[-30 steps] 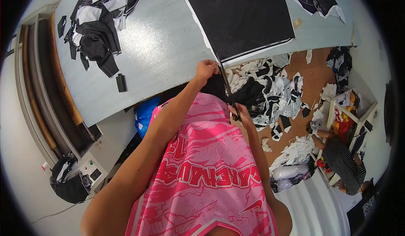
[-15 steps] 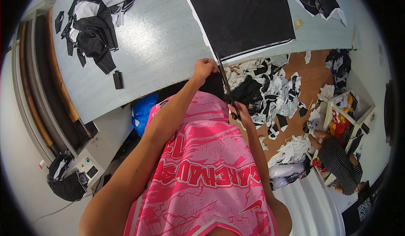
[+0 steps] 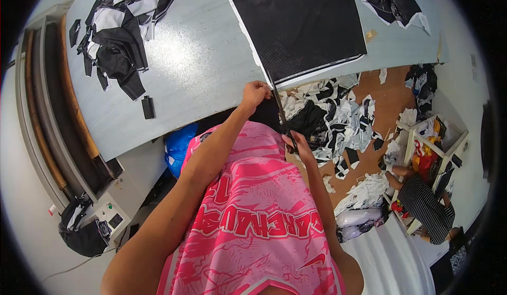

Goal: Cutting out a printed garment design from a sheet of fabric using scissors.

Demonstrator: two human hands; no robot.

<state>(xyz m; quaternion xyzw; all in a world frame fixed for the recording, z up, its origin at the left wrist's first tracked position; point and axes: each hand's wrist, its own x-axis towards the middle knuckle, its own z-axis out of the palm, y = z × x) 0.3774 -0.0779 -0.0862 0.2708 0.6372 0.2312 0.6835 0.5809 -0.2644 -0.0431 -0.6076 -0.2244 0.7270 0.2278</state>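
The grip of the right hand (image 3: 297, 146) is closed around the handles of long, dark, slim-bladed scissors (image 3: 281, 109), which point toward twelve o'clock. The grip of the left hand (image 3: 255, 94) has its fingertips pressed together just beside the blades, pinching the narrow white margin (image 3: 257, 57) near its corner. That margin edges a large, black, flat fabric panel (image 3: 306, 26), which lies between twelve and one o'clock on the pale blue-grey surface (image 3: 211, 68); the blade tips reach its near left corner (whether the blades are parted is too fine to tell).

At ten o'clock lies a crumpled heap of black and white fabric pieces (image 3: 119, 52), with a small black rectangular block (image 3: 148, 107) on the near side of it. At half past one, a patterned dark fabric piece (image 3: 404, 5) rests on the surface. White and black fabric scraps (image 3: 348, 121) cover part of the brown floor (image 3: 377, 89) toward three o'clock. A person in a black-and-white striped garment (image 3: 425, 208) is at four o'clock.
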